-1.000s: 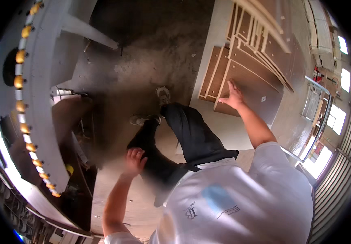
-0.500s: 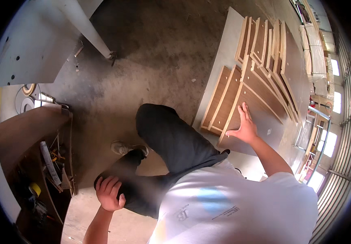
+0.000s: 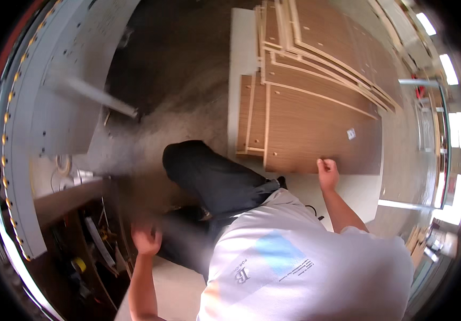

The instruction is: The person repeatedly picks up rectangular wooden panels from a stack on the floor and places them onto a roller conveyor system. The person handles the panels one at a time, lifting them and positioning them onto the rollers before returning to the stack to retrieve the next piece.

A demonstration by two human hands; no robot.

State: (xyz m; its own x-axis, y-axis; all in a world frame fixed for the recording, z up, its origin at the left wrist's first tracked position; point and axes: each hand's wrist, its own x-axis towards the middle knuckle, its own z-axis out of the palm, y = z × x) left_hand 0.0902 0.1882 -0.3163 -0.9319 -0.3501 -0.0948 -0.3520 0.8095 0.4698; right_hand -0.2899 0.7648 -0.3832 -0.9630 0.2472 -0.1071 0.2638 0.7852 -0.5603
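Note:
My right hand is at the near edge of the top brown wood-grain panel, its fingers curled. Whether anything is between those fingers is hidden. This panel has pale edges, small holes and a little white label. It lies on a fanned stack of similar panels, which spreads away from me. My left hand is beside my bent knee at the lower left, and its fingers are smeared by motion.
A pale board lies beneath the stack. To the left stands a large grey machine with a leg-like bar. Below it, an open brown cabinet holds tools and a yellow tape roll. A metal frame stands at right.
My view has turned toward the right. My right hand has gone from spread flat on the top panel to curled at its near edge. The left hand has blurred beside the knee.

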